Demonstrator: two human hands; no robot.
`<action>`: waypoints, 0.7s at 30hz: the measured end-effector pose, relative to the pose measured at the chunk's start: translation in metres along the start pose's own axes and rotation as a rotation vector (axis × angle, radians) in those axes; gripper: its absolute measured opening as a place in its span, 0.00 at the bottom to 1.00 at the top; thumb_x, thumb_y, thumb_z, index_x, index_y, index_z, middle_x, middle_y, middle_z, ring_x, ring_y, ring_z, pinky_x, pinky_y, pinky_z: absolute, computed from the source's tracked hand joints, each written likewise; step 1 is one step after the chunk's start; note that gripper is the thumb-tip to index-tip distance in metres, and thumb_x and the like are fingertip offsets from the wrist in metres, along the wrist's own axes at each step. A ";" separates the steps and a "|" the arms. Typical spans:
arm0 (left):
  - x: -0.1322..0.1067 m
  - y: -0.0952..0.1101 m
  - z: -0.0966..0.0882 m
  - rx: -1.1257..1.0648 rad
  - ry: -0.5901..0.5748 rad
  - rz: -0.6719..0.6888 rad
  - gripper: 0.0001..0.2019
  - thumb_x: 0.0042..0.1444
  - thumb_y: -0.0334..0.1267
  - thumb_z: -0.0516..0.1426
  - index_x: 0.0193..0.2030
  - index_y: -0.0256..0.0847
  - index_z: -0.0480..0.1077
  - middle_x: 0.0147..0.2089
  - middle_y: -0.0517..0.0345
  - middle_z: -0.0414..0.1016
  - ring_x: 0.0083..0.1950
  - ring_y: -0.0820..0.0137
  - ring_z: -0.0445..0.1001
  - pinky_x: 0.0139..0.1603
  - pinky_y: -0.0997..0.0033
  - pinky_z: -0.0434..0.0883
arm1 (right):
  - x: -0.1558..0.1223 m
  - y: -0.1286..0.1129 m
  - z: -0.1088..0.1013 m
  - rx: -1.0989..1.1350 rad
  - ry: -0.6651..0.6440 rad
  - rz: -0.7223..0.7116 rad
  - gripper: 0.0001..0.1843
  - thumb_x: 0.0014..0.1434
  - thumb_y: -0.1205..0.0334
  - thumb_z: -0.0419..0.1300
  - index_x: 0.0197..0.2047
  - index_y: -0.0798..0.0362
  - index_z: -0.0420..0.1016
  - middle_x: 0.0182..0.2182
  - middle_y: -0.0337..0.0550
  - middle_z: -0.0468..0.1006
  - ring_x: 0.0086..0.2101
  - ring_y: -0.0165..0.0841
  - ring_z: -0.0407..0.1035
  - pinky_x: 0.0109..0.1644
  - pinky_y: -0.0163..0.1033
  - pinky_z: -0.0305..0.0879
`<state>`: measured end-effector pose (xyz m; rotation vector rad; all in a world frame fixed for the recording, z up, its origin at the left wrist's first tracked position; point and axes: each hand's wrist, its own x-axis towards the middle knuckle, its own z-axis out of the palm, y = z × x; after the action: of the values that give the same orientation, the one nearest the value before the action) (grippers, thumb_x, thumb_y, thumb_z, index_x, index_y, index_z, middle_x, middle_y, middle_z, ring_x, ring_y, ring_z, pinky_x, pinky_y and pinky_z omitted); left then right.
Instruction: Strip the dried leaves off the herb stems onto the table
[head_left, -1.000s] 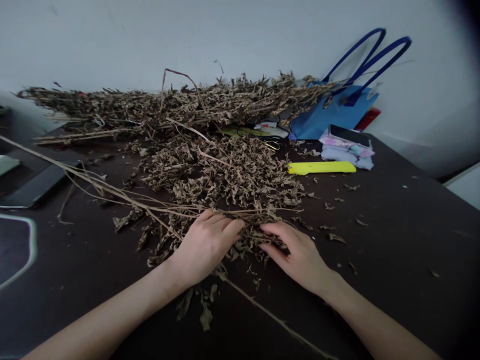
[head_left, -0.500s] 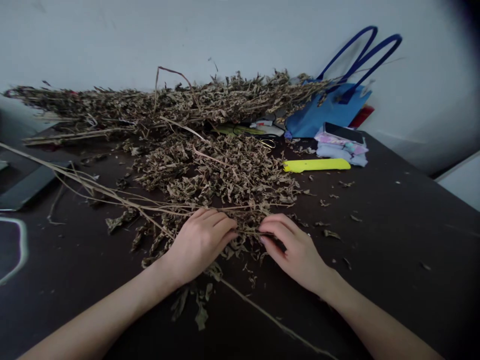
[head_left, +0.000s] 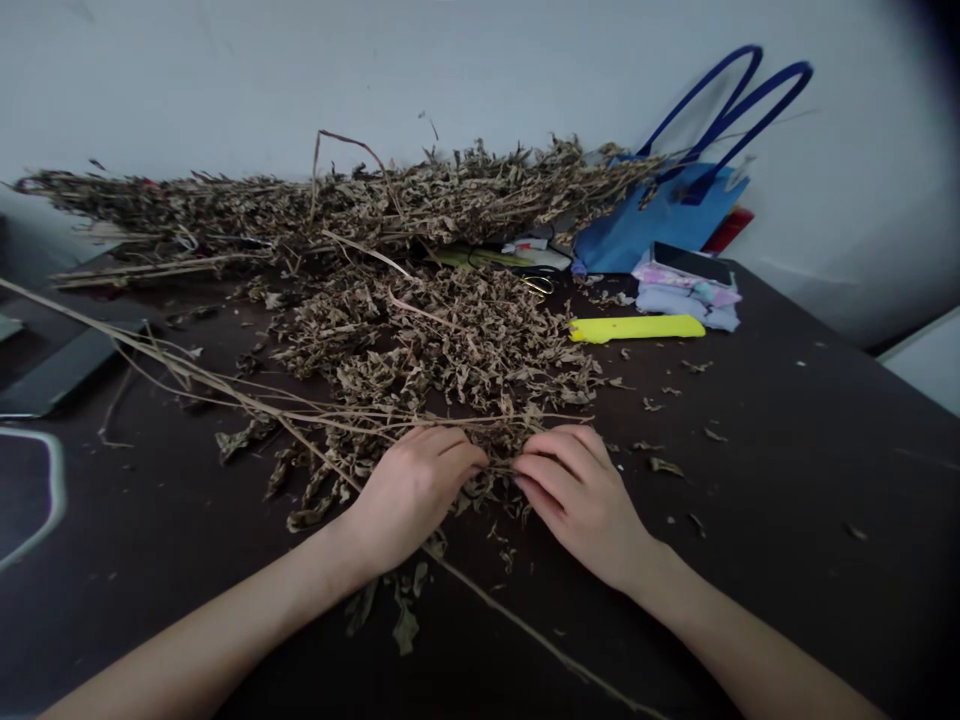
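Note:
My left hand point(head_left: 420, 490) is closed round a branching dried plant stem point(head_left: 225, 387) that runs in from the far left. My right hand point(head_left: 574, 490) pinches a thin part of the same dried growth just to the right, its fingertips close to the left ones. Exactly what lies between the right fingertips is partly hidden. Behind both hands spreads a heap of crumpled dried leaves point(head_left: 457, 340). Below them, another dried stem point(head_left: 517, 625) with a few larger leaves point(head_left: 406, 625) lies across the table toward the front.
A long bundle of dried plants point(head_left: 360, 205) lies along the wall. At right are a blue bag point(head_left: 630, 230), a phone point(head_left: 690, 262) on folded cloth point(head_left: 694, 298) and a yellow strip-like object point(head_left: 637, 328). Scissors point(head_left: 538, 284) rest behind the heap; a dark flat object point(head_left: 71, 370) lies left.
My right fingers have drawn closer together and nearer the left hand. My left hand has shifted slightly right. The view has moved a little.

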<state>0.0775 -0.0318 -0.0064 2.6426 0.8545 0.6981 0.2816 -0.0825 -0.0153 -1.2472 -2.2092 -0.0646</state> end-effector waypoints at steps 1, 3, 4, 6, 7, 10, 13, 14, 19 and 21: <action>0.000 0.000 0.000 0.002 0.002 0.004 0.08 0.60 0.29 0.50 0.41 0.39 0.69 0.37 0.56 0.72 0.39 0.68 0.70 0.42 0.65 0.68 | 0.000 -0.001 0.000 -0.012 0.002 -0.006 0.08 0.57 0.74 0.56 0.38 0.54 0.71 0.37 0.46 0.71 0.41 0.37 0.61 0.47 0.45 0.62; 0.000 0.001 0.001 0.007 0.006 0.012 0.08 0.60 0.29 0.50 0.41 0.39 0.69 0.36 0.56 0.72 0.39 0.68 0.70 0.42 0.65 0.68 | 0.000 -0.002 -0.001 -0.023 -0.003 -0.017 0.08 0.57 0.75 0.55 0.37 0.55 0.71 0.36 0.46 0.72 0.41 0.37 0.61 0.46 0.45 0.62; 0.000 0.001 0.001 0.010 0.006 0.016 0.08 0.60 0.29 0.50 0.41 0.39 0.69 0.36 0.56 0.71 0.39 0.68 0.70 0.42 0.65 0.68 | 0.000 -0.002 -0.001 -0.025 -0.008 -0.022 0.08 0.57 0.75 0.55 0.37 0.55 0.71 0.36 0.46 0.72 0.40 0.36 0.61 0.45 0.44 0.62; 0.000 0.001 0.001 0.015 -0.001 0.021 0.09 0.60 0.29 0.49 0.41 0.39 0.69 0.36 0.56 0.71 0.38 0.68 0.70 0.42 0.65 0.68 | -0.001 -0.003 -0.001 -0.027 -0.021 -0.025 0.07 0.57 0.75 0.55 0.36 0.56 0.71 0.35 0.47 0.72 0.39 0.36 0.61 0.45 0.44 0.62; 0.000 0.001 0.002 0.017 -0.003 0.026 0.09 0.59 0.28 0.49 0.41 0.39 0.69 0.36 0.56 0.71 0.38 0.68 0.70 0.42 0.66 0.68 | -0.001 -0.003 -0.001 -0.025 -0.024 -0.027 0.07 0.57 0.75 0.54 0.35 0.56 0.72 0.35 0.47 0.72 0.39 0.36 0.61 0.44 0.44 0.62; -0.001 0.000 0.002 0.013 0.007 0.037 0.08 0.59 0.28 0.50 0.41 0.39 0.69 0.36 0.56 0.71 0.38 0.68 0.70 0.41 0.66 0.68 | -0.001 -0.003 -0.001 0.000 -0.020 -0.020 0.07 0.57 0.74 0.54 0.33 0.56 0.72 0.34 0.47 0.72 0.37 0.36 0.62 0.42 0.44 0.61; -0.001 0.000 0.003 0.007 0.021 0.037 0.08 0.59 0.28 0.50 0.40 0.39 0.69 0.35 0.56 0.71 0.38 0.68 0.69 0.41 0.66 0.67 | -0.001 -0.002 0.000 0.045 -0.026 0.004 0.07 0.58 0.73 0.54 0.33 0.55 0.72 0.33 0.46 0.72 0.37 0.36 0.62 0.42 0.43 0.61; -0.001 0.000 0.004 0.007 0.018 0.036 0.08 0.59 0.28 0.50 0.40 0.39 0.69 0.35 0.56 0.71 0.38 0.68 0.69 0.41 0.66 0.67 | -0.001 -0.002 0.000 0.068 -0.029 0.021 0.07 0.58 0.72 0.54 0.33 0.54 0.71 0.33 0.45 0.71 0.37 0.35 0.62 0.42 0.43 0.61; -0.003 -0.001 0.004 0.015 -0.005 0.042 0.08 0.60 0.29 0.49 0.40 0.39 0.69 0.34 0.56 0.70 0.37 0.69 0.69 0.40 0.67 0.67 | 0.002 -0.004 0.001 0.295 -0.003 0.157 0.05 0.58 0.71 0.54 0.32 0.53 0.69 0.31 0.43 0.69 0.35 0.33 0.62 0.40 0.41 0.62; -0.003 -0.002 0.004 0.022 -0.010 0.051 0.08 0.60 0.29 0.49 0.40 0.39 0.69 0.34 0.56 0.70 0.36 0.69 0.69 0.39 0.67 0.67 | 0.004 -0.004 0.000 0.390 0.011 0.245 0.05 0.57 0.70 0.54 0.32 0.53 0.67 0.31 0.41 0.68 0.35 0.32 0.63 0.40 0.40 0.62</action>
<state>0.0768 -0.0326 -0.0111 2.6935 0.7996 0.6914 0.2770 -0.0824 -0.0121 -1.2723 -1.9222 0.4334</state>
